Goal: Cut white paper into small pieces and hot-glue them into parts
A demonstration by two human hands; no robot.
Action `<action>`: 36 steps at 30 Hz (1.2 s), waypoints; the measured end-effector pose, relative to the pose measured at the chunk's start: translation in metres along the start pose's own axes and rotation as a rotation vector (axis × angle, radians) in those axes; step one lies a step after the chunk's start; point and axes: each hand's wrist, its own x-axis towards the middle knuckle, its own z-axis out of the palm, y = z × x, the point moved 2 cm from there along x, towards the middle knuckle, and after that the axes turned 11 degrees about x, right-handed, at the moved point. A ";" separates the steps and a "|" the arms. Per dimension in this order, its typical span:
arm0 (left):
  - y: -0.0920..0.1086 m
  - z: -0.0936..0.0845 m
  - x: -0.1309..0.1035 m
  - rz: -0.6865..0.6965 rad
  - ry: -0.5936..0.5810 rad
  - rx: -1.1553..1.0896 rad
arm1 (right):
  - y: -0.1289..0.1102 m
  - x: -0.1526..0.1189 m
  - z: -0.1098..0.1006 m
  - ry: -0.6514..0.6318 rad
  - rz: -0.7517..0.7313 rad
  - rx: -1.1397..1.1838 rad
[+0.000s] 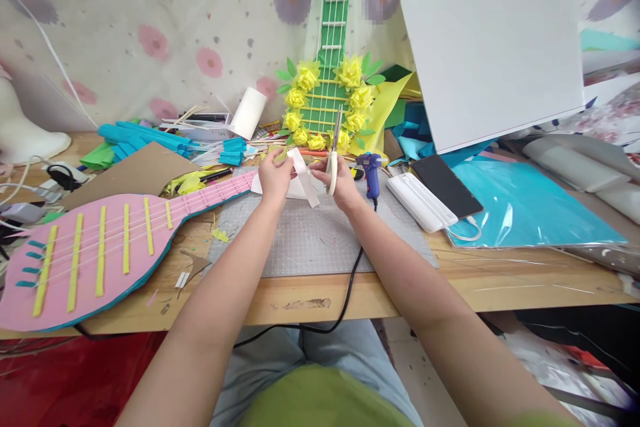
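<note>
Over the grey cutting mat (310,253), my left hand (276,177) is closed on a piece of pale paper (301,173), part of which hangs down as a strip. White-handled scissors (333,170) are in my right hand (345,183), their blades pointing up and away from me. My right fingertips are close to the paper's right side; whether they touch it I cannot tell. Left of my hands lies a pink paper guitar (100,247) with yellow strips and white strings. A green paper guitar (325,87) edged with yellow paper flowers stands upright behind them.
Right of the mat's middle stands a blue glue gun (371,173) with its black cord running off the front edge. Beyond it lie a white power strip (420,202), a black slab (447,187) and blue wrapped sheets (535,203). A large white board (495,40) leans at the back right.
</note>
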 end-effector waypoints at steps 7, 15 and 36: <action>-0.003 0.001 0.003 0.035 -0.013 0.047 | 0.003 0.001 0.005 -0.029 -0.014 -0.010; 0.001 -0.001 0.005 0.058 -0.005 0.078 | 0.011 0.004 0.001 -0.002 0.086 -0.055; 0.016 -0.009 0.012 0.039 0.091 0.028 | 0.011 0.000 0.002 -0.080 0.217 -0.063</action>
